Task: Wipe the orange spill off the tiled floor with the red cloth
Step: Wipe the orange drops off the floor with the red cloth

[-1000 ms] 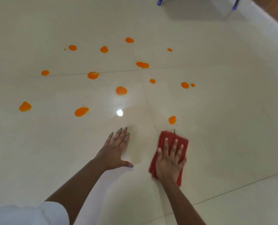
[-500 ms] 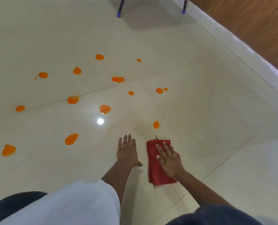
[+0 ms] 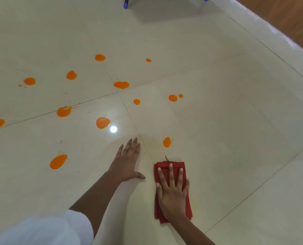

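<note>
The right hand [image 3: 172, 191] lies flat and fully open on the red cloth [image 3: 172, 190], fingers spread, pressing it to the tiled floor [image 3: 235, 121]; it does not grip the cloth, it only pushes on it. The left hand [image 3: 127, 163] is also open and flat, holding nothing, planted on the bare floor just beside the cloth as a support.

Compared with one second ago, the cloth sits a little more back from the nearest orange spot [image 3: 167, 142], and the right hand now covers it straight instead of at an angle; half a second ago the fingers pointed to the side. The number of spots looks the same; so I judge that no spot was cleaned in this short time, and the wiping has hardly started. The nearest spot is just ahead of the right fingertips; the other orange spots [image 3: 102, 122] lie farther ahead and to the left of the left hand.

Some things are hard to tell: the lower part of the cloth is hidden under the palm and wrist; one spot at the far left edge is cut off; a bright light reflection [image 3: 113, 129] sits beside one spot and may hide small drops. The dark thin thing at the cloth's front edge is perhaps a thread; I cannot tell.
</note>
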